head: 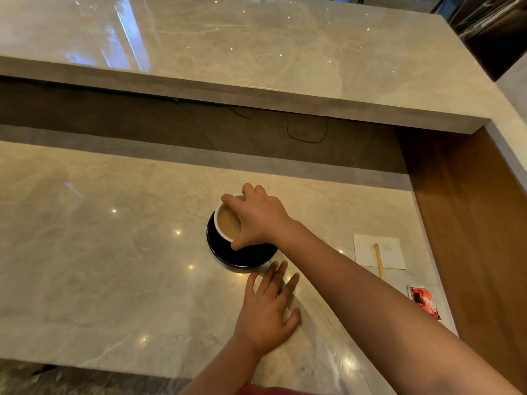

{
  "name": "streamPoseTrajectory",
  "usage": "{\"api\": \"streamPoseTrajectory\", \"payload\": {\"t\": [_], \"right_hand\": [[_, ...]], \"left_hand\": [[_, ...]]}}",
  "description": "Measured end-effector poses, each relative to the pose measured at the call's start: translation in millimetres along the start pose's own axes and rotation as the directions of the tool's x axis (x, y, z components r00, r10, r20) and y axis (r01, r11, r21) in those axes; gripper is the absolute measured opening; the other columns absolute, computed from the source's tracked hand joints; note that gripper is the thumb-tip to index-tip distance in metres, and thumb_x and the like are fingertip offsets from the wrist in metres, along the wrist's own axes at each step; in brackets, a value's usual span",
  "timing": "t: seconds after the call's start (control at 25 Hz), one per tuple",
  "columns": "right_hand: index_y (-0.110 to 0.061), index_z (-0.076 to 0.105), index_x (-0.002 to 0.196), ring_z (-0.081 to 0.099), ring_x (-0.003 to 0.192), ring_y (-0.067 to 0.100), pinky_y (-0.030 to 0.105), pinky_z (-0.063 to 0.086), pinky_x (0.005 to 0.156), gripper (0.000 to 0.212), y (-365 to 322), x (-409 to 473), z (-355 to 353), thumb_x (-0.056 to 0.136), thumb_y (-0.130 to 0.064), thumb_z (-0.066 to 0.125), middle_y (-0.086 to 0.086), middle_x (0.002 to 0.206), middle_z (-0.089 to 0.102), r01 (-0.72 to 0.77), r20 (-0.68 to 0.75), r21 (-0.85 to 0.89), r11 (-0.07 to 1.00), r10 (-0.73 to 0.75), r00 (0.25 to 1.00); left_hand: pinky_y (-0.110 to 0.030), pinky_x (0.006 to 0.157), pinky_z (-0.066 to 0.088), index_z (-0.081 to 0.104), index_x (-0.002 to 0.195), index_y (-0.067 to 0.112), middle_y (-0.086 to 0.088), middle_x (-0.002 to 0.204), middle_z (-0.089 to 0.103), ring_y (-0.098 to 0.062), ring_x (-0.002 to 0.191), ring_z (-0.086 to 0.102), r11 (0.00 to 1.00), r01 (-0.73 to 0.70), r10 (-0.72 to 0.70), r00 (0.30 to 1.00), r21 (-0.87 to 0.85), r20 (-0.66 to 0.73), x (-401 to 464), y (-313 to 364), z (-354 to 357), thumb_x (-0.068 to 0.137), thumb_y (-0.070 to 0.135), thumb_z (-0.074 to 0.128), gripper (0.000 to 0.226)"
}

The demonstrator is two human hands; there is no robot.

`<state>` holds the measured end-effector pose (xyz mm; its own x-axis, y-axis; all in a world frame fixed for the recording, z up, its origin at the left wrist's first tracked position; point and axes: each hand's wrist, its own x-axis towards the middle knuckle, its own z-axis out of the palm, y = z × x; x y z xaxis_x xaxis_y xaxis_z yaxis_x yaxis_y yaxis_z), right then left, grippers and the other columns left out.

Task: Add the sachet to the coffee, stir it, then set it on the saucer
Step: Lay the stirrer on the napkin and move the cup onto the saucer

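Observation:
A white coffee cup (pixel 222 223) holding light brown coffee sits tilted over a black saucer (pixel 242 256) on the marble counter. My right hand (pixel 258 218) grips the cup from above by its rim, fingers over the far edge and thumb on the near side. My left hand (pixel 269 312) lies flat on the counter just in front of the saucer, fingers spread and holding nothing. A red sachet (pixel 425 302) lies at the right edge of the counter. A wooden stir stick (pixel 379 260) rests on a white napkin (pixel 379 250).
A raised marble ledge (pixel 256 52) runs across the back, with a dark recess and a thin black cable (pixel 306 132) beneath it. A wooden panel (pixel 470 223) bounds the counter on the right. The counter's front edge is close to my body.

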<state>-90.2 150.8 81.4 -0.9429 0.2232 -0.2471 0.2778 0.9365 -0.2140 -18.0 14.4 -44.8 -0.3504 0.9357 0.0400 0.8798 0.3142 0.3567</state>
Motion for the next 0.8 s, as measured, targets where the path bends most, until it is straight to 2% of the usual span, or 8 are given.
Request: {"api": "streamPoseTrajectory", "payload": {"t": [0.24,0.52,0.72,0.8], "right_hand": [[-0.027,0.029,0.136,0.035,0.117,0.032,0.044,0.045,0.084,0.091,0.8,3.0,-3.2,0.061,-0.051,0.074,0.013,0.132,0.037,0.025,0.027,-0.013,1.0,-0.024,0.999],[-0.029,0.028,0.138,0.035,0.117,0.032,0.043,0.044,0.084,0.092,5.8,1.6,-7.4,0.061,-0.05,0.075,0.013,0.132,0.036,0.048,0.089,-0.065,0.997,-0.042,0.995],[-0.03,0.024,0.14,0.033,0.119,0.032,0.043,0.043,0.084,0.095,7.7,-3.2,-4.4,0.062,-0.051,0.074,0.012,0.135,0.034,0.04,0.081,-0.078,0.996,-0.034,0.996],[-0.03,0.022,0.141,0.032,0.12,0.032,0.043,0.043,0.084,0.096,7.3,-4.4,-3.9,0.063,-0.051,0.074,0.012,0.135,0.033,0.042,0.084,-0.073,0.996,-0.036,0.996]], "left_hand": [[-0.049,0.104,0.014,0.045,0.135,0.024,-0.008,0.14,0.045,-0.024,0.134,0.029,1.0,-0.002,0.002,1.0,0.005,-0.002,0.5,1.4,-3.4,0.086,0.05,0.043,0.056],[-0.05,0.104,0.012,0.038,0.139,0.027,-0.006,0.146,0.037,-0.023,0.137,0.023,1.0,0.011,-0.012,1.0,0.004,0.023,0.9,0.8,-2.5,0.088,0.052,0.039,0.057],[-0.047,0.103,0.014,0.038,0.139,0.028,-0.005,0.144,0.04,-0.023,0.135,0.026,1.0,0.028,-0.028,0.999,0.011,0.035,0.5,0.8,-3.6,0.092,0.055,0.021,0.056],[-0.048,0.103,0.014,0.038,0.139,0.028,-0.005,0.144,0.04,-0.022,0.136,0.025,1.0,0.022,-0.022,0.999,0.014,0.027,-0.1,0.2,-2.5,0.093,0.054,0.025,0.055]]}}
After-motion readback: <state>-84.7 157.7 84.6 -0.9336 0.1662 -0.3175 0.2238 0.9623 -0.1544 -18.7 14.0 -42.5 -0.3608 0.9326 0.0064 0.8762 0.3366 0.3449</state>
